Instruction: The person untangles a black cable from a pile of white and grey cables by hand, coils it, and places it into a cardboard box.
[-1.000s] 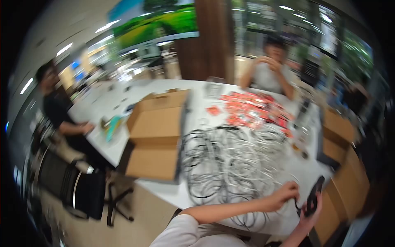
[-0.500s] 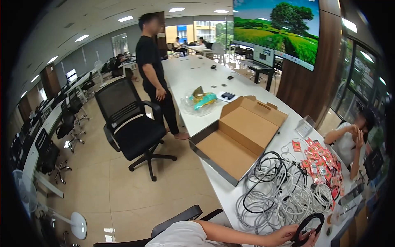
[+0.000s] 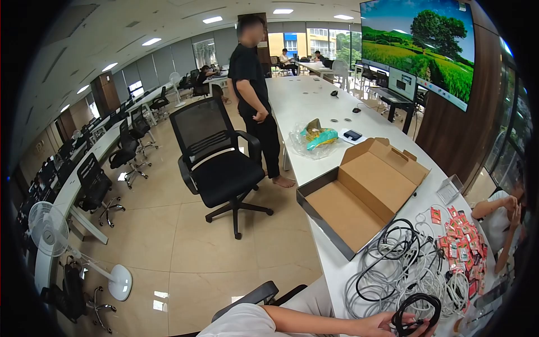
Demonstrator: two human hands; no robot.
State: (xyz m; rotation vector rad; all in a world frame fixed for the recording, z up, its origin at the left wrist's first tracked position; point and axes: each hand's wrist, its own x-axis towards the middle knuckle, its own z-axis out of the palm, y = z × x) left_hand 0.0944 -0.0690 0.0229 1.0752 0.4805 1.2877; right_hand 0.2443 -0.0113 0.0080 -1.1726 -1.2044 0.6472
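At the bottom right I hold a coiled black cable (image 3: 416,300) above the near end of the white table. My left hand (image 3: 375,324) reaches in from the left, its fingers closed on the coil's near left side. My right hand (image 3: 429,329) shows only partly at the bottom edge, its fingers around the coil's lower right side. Just beyond lies a tangled pile of white and grey cables (image 3: 373,269), with a loose black cable (image 3: 368,253) running through it. Many small red packets (image 3: 463,247) are heaped to the right of the pile.
An open cardboard box (image 3: 353,209) stands beyond the cables. Farther back are clear plastic wrapping (image 3: 306,147) with a teal and yellow item, and a small dark device (image 3: 352,135). A person (image 3: 250,90) stands left of the table (image 3: 286,101); another person (image 3: 497,210) sits at right. An office chair (image 3: 224,174) is nearby.
My view has turned left, so the scene sits farther right. The coil has tilted to face me more, still in both hands. The standing person's arm has bent, hand now nearer the waist.
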